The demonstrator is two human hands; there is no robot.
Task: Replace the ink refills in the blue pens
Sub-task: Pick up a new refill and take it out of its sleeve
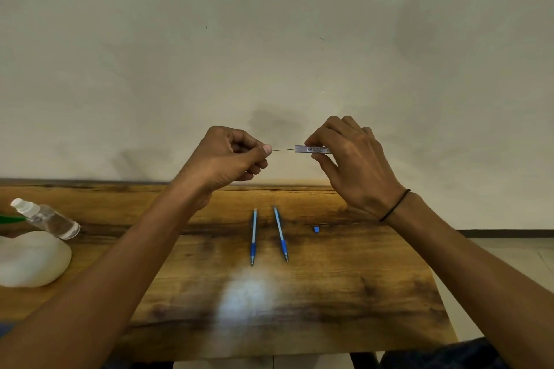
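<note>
Two blue pens lie side by side on the wooden table, the left pen [253, 237] and the right pen [281, 234], tips toward me. Both hands are raised above them in front of the wall. My right hand [350, 165] grips a small flat refill case [311, 149] with a printed label. My left hand [227, 156] pinches one end of a thin dark refill [283, 150] between thumb and forefinger; the refill's other end is in the case's open end. A small blue cap [316, 229] rests on the table to the right of the pens.
A clear spray bottle [48, 219] lies at the table's left, beside a white rounded object [30, 257]. A green strip pokes in at the left edge. The table [344, 293] ends at the wall behind and drops off on the right.
</note>
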